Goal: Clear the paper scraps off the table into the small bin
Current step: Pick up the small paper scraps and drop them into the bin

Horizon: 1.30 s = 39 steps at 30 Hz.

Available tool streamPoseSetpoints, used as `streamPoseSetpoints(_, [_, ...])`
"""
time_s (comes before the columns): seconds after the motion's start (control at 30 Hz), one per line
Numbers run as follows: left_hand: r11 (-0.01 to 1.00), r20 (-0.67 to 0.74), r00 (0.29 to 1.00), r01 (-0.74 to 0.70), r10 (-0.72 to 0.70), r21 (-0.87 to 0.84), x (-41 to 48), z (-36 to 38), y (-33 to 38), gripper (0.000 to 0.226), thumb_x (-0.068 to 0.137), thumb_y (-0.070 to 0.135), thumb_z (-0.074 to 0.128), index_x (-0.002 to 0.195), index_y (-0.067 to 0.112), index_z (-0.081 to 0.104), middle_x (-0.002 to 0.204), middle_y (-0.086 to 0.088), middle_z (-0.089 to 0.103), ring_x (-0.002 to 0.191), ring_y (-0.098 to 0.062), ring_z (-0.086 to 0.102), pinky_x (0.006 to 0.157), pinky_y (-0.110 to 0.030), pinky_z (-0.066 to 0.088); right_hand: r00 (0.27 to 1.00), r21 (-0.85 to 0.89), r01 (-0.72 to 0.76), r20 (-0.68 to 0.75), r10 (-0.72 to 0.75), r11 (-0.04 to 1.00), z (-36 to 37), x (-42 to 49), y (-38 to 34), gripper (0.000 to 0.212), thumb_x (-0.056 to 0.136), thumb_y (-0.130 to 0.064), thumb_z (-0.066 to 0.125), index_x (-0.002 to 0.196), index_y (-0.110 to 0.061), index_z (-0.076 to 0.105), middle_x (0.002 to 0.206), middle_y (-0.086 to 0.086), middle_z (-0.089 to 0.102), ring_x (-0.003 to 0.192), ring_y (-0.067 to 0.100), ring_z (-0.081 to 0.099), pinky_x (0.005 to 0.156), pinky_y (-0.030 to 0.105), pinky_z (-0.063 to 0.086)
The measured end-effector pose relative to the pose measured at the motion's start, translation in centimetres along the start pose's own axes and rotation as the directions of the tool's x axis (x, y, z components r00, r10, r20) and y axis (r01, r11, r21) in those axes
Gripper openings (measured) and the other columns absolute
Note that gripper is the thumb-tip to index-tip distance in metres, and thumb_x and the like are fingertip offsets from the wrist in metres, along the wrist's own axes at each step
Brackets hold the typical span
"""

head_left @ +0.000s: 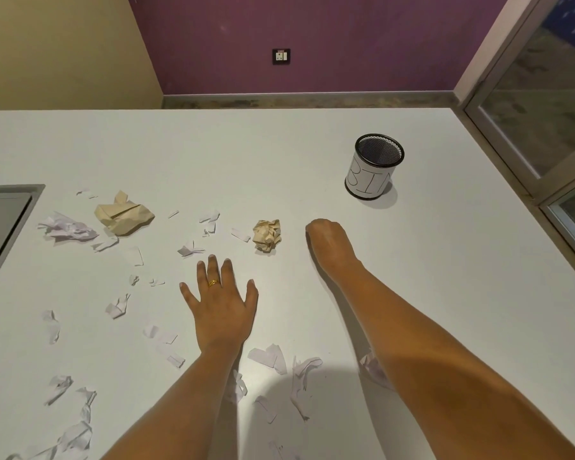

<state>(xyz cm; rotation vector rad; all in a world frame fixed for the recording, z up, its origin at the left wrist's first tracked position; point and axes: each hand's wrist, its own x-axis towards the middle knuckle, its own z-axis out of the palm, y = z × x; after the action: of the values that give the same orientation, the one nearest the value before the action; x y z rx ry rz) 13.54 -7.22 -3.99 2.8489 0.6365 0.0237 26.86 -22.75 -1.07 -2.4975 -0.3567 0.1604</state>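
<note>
Torn white scraps (77,433) lie closest to me at the lower left and trail up across the pale bench (445,260). Further up that side sit a crumpled white wad (67,227) and, just beside it, a large tan crumple (123,214). Next comes my left hand (219,310), pressed flat on the bench with its fingers (213,267) spread and released, holding nothing, a gold ring (214,282) on one of them. A small tan ball (267,234) sits between my two hands. My right hand (326,240) is bent over at the wrist with its fingers tucked out of sight, so I cannot tell whether they grasp a scrap. The small bin (374,171) stands upright at the far right, well apart from the litter; its white wrap reads "BI" and part of a third letter, most likely "BIN". I judge that sweeping the small bits into one heap with the flat hand first would beat picking them up singly, with the big crumples carried over one by one.
</note>
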Motion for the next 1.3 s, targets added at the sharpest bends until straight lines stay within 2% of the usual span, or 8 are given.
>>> streamPoseSetpoints(0.13, [1.000,-0.008,1.000,-0.002,0.002,-0.001,0.0,0.0,0.1,0.058,0.093,0.046,0.030,0.141,0.013,0.030,0.153,-0.012,0.026,0.144,-0.028,0.015,0.113,-0.059,0.013,0.997,-0.016,0.030,-0.065,-0.031,0.999,-0.9,0.3,0.4,0.023,0.083,-0.003,0.034,0.063,-0.011,0.029,0.057,-0.003,0.016,0.051,0.009,0.014,0.046,0.018,0.024])
streamPoseSetpoints(0.2, [1.000,-0.005,1.000,-0.003,0.003,0.001,0.0,-0.1,0.1,0.062,0.091,0.048,0.023,0.141,0.013,0.030,0.153,-0.012,0.026,0.144,-0.028,0.015,0.113,-0.059,0.012,0.992,0.015,0.002,-0.122,0.000,1.000,-1.9,0.8,0.4,0.027,0.086,0.005,0.042,0.063,-0.007,0.048,0.056,0.004,0.041,0.051,0.014,0.036,0.054,0.023,0.036])
streamPoseSetpoints(0.27, [1.000,-0.006,1.000,0.000,0.000,-0.007,0.0,-0.2,0.1,0.066,0.087,0.049,0.020,0.140,0.012,0.031,0.153,-0.012,0.026,0.144,-0.029,0.015,0.113,-0.059,0.012,0.976,0.105,-0.006,-0.214,0.028,0.994,-3.6,1.6,0.0,0.023,0.089,0.006,0.045,0.091,0.003,0.067,0.090,0.021,0.067,0.081,0.031,0.062,0.077,0.036,0.049])
streamPoseSetpoints(0.43, [1.000,-0.006,1.000,0.000,0.000,0.002,-0.1,-0.1,0.1,0.062,0.090,0.048,0.023,0.139,0.012,0.033,0.153,-0.012,0.028,0.144,-0.029,0.017,0.113,-0.060,0.014,0.887,0.013,-0.066,-0.457,0.065,0.998,-8.7,4.7,-0.2,0.031,0.088,0.003,0.046,0.112,-0.001,0.066,0.119,0.014,0.066,0.111,0.025,0.060,0.092,0.022,0.039])
streamPoseSetpoints(0.67, [1.000,0.002,1.000,0.005,-0.005,0.007,-0.1,-0.3,0.2,0.067,0.086,0.050,0.019,0.140,0.013,0.033,0.153,-0.011,0.028,0.144,-0.028,0.017,0.113,-0.059,0.014,0.841,0.169,-0.283,-0.430,0.329,0.944,-11.5,6.9,1.3,0.032,0.083,0.007,0.034,0.106,0.015,0.057,0.117,0.029,0.060,0.112,0.044,0.051,0.094,0.047,0.043])
streamPoseSetpoints(0.97, [1.000,0.002,1.000,0.010,-0.010,0.015,0.0,-0.2,0.1,0.067,0.086,0.051,0.017,0.141,0.014,0.030,0.154,-0.010,0.025,0.145,-0.026,0.014,0.114,-0.058,0.012,0.905,0.085,-0.283,-0.305,0.295,0.955,-11.9,8.9,2.0,0.045,0.089,0.012,0.041,0.128,-0.005,0.055,0.136,0.018,0.051,0.126,0.033,0.048,0.109,0.035,0.039])
streamPoseSetpoints(1.13, [1.000,0.002,1.000,0.014,-0.014,0.020,0.0,0.0,0.1,0.064,0.088,0.050,0.019,0.141,0.015,0.031,0.154,-0.010,0.026,0.144,-0.027,0.015,0.113,-0.058,0.013,0.889,0.122,-0.246,-0.368,0.274,0.962,-11.9,8.8,1.9,0.049,0.085,0.017,0.042,0.125,-0.006,0.056,0.136,0.015,0.050,0.125,0.029,0.048,0.105,0.030,0.039])
streamPoseSetpoints(1.3, [1.000,-0.002,1.000,0.009,-0.009,0.009,0.0,0.2,-0.1,0.058,0.092,0.046,0.033,0.141,0.014,0.032,0.153,-0.011,0.027,0.144,-0.027,0.016,0.113,-0.058,0.014,0.895,0.155,-0.055,-0.429,0.118,0.986,-10.1,7.2,-0.2,0.038,0.083,0.016,0.039,0.106,0.004,0.066,0.126,0.016,0.058,0.118,0.026,0.053,0.085,-0.006,0.028])
